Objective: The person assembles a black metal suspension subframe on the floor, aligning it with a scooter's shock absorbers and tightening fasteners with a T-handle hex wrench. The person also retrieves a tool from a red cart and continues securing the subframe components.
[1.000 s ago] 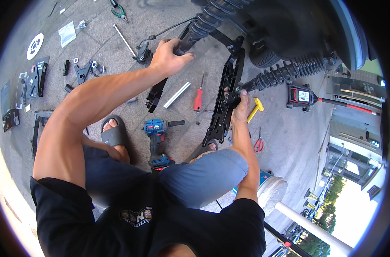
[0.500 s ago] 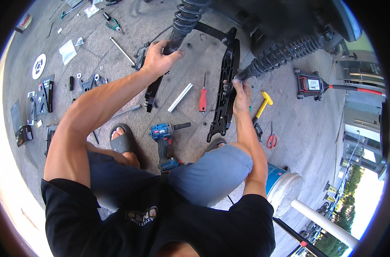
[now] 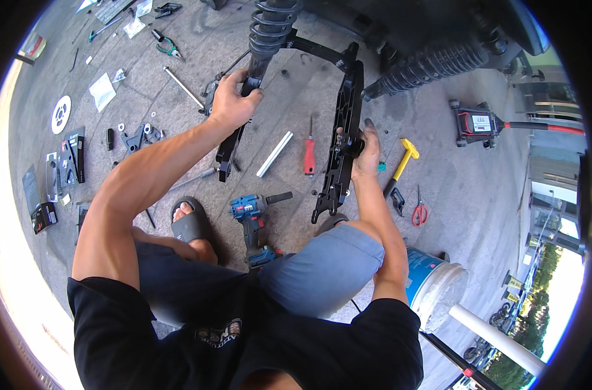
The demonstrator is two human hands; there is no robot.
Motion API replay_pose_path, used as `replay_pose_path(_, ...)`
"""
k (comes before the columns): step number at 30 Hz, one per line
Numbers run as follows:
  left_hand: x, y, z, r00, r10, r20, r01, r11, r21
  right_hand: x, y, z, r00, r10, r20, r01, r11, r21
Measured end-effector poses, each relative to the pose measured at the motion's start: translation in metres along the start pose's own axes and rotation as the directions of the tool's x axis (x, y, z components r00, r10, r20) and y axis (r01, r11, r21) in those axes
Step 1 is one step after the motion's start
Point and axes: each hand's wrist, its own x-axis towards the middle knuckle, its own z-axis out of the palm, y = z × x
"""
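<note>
My left hand point(image 3: 234, 103) is wrapped round the lower end of the left shock absorber point(image 3: 270, 29), beside the left arm of a black swingarm point(image 3: 349, 94). The swingarm's two long arms are joined by a crossbar at the far end. My right hand point(image 3: 369, 151) grips the outer side of its right arm, thumb up and palm against a dark round part. Above that hand, the right shock absorber point(image 3: 432, 65) hangs with its lower end apart from the swingarm and from my fingers. Part of the left arm is hidden behind my left hand.
Between the arms lie a red screwdriver point(image 3: 309, 156) and a silver tube point(image 3: 274, 154). A blue impact wrench point(image 3: 247, 208) stands near my feet. Rightward are a yellow hammer point(image 3: 406, 155), red scissors point(image 3: 419, 213), a floor jack point(image 3: 475, 123) and a bucket point(image 3: 423, 276). Green-handled pliers point(image 3: 169, 47) lie far left.
My right hand has come off the right shock's lower end and moved down along the swingarm's right arm. My left hand and the left shock have shifted slightly left and nearer.
</note>
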Motion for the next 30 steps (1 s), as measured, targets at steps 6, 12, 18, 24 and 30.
replay_pose_path(6, -0.009, 0.005, -0.007, 0.983, -0.169, 0.073, 0.177, 0.977, -0.119, -0.001, -0.002, -0.008, 0.952, 0.301, 0.052, -0.305, 0.946, 0.111)
replay_pose_path(12, -0.010, -0.002, -0.005, 0.994, -0.111, 0.012, 0.112, 0.989, -0.101, 0.000, 0.012, -0.010, 0.986, 0.122, 0.115, -0.128, 0.991, 0.050)
replay_pose_path(18, -0.014, -0.020, -0.003, 0.990, -0.139, 0.003, 0.139, 0.989, -0.045, -0.003, 0.034, -0.018, 0.987, 0.065, 0.148, -0.068, 0.998, 0.018)
replay_pose_path(24, -0.028, -0.049, 0.012, 0.995, -0.103, -0.015, 0.103, 0.995, 0.009, -0.008, 0.059, -0.041, 0.987, 0.046, 0.151, -0.048, 0.999, 0.009)
replay_pose_path(30, -0.042, -0.073, 0.031, 0.996, -0.084, -0.033, 0.087, 0.992, 0.096, -0.002, 0.077, -0.058, 0.985, -0.028, 0.170, 0.021, 0.999, 0.038)
